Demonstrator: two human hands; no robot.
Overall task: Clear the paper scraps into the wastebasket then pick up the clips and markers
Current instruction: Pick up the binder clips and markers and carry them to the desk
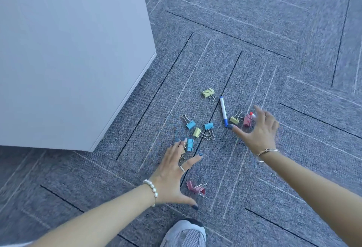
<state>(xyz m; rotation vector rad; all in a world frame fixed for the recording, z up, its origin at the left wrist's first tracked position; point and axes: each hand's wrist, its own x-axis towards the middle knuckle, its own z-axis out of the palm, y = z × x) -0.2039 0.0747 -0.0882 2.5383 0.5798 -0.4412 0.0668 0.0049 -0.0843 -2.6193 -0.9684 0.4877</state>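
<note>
Several binder clips lie scattered on the grey carpet. A yellow clip [208, 93] sits farthest away, beside a white marker with a blue cap [223, 111]. My right hand [258, 130] hovers open over a yellow clip [234, 119], a pink clip [247, 120] and a red-tipped marker [252, 114] mostly hidden behind my fingers. Blue clips [191, 124] [209, 125] and a yellow clip [196, 132] lie in the middle. My left hand [173, 172] is spread open, fingertips touching a blue clip [190, 145]. Pink clips [195, 187] rest by my left thumb.
A white cabinet [74, 54] fills the upper left, its corner close to my left hand. My grey shoe [185, 234] is at the bottom edge. Carpet floor [274, 31] stretches away to the right and beyond the clips. No wastebasket or paper scraps are in view.
</note>
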